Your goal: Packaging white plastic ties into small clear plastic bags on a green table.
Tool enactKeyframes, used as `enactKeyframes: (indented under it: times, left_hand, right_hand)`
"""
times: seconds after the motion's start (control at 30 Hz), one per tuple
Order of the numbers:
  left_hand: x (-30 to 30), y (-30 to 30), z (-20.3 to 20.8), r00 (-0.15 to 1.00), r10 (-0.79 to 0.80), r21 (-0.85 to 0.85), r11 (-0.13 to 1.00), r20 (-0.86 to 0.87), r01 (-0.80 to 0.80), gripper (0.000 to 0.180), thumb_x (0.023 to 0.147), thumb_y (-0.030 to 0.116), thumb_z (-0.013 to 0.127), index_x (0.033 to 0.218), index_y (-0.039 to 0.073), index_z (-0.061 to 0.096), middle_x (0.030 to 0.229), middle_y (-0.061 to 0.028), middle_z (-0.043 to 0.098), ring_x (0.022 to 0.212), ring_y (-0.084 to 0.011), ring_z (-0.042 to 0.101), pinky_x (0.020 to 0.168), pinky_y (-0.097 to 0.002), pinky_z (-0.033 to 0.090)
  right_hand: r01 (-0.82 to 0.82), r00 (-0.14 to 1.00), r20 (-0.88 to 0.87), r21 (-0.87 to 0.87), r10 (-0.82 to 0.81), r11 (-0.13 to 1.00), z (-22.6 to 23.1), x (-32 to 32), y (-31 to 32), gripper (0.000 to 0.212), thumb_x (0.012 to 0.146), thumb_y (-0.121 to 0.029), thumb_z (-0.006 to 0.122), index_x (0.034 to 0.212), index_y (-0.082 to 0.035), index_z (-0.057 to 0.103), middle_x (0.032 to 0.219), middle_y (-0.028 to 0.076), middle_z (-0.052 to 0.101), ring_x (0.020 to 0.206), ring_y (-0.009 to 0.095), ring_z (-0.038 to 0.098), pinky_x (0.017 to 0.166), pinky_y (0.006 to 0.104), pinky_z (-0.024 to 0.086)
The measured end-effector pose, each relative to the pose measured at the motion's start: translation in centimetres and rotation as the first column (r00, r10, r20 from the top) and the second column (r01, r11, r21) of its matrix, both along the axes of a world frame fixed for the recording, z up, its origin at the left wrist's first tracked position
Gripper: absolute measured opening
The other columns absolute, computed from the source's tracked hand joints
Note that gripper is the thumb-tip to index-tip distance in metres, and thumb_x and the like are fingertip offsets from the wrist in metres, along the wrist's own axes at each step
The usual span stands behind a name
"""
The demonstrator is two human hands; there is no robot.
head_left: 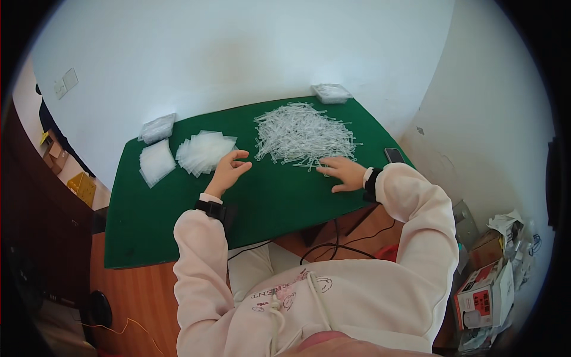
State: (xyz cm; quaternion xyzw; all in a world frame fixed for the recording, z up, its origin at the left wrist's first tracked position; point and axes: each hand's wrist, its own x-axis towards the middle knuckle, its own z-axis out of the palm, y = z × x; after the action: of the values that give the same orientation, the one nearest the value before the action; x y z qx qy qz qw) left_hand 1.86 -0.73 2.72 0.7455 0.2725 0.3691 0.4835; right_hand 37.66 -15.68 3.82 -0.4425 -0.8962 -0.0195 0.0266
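A large heap of thin, clear plastic sticks with small widened ends (303, 132) lies on the green-covered table (273, 205). At its near right edge is my right hand (346, 172), its fingers spread over the closest sticks; whether the fingertips touch them I cannot tell. My left hand (229, 172) hovers just right of a fanned pile of clear plastic bags (204, 152). Its thumb and fingers are apart, with nothing seen between them. Further left lies a neater stack of the same kind of bags (157, 164).
Packed clear bundles sit at the back left (157, 128) and back right (332, 93) of the table. A dark phone (393, 155) rests at the right edge, beyond my right wrist. Black cables (336, 244) hang below the front edge. Boxes and plastic wrapping (485, 291) crowd the right wall.
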Motion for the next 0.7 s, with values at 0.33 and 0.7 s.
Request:
enactKeyframes:
  times: [0.33,0.7]
  left_hand:
    - [-1.1,1.7,-3.9,0.996,0.062,-0.350,0.936,0.062,-0.037,0.035,0.081,0.015,0.062,0.111,-0.001,0.053,0.100,-0.0059,0.058,0.085,-0.0116,0.056,0.074,-0.0236,0.045]
    - [-1.1,1.6,-4.4,0.999,0.019,-0.256,0.967,0.030,-0.010,0.028,0.081,0.012,0.062,0.105,-0.002,0.055,0.092,-0.0054,0.060,0.080,-0.0117,0.056,0.072,-0.0235,0.045]
  right_hand:
    - [0.486,0.869,0.148,-0.062,-0.473,0.872,-0.2,6.9,4.7,0.121,0.047,-0.055,0.078,0.141,-0.014,0.013,0.143,0.020,0.017,0.129,0.040,0.021,0.101,0.0473,0.025]
    - [0.294,0.952,0.076,0.027,-0.296,0.955,0.9,5.5,13.0,0.121,0.044,-0.046,0.082,0.140,-0.013,0.016,0.143,0.017,0.020,0.131,0.035,0.021,0.103,0.0485,0.023]
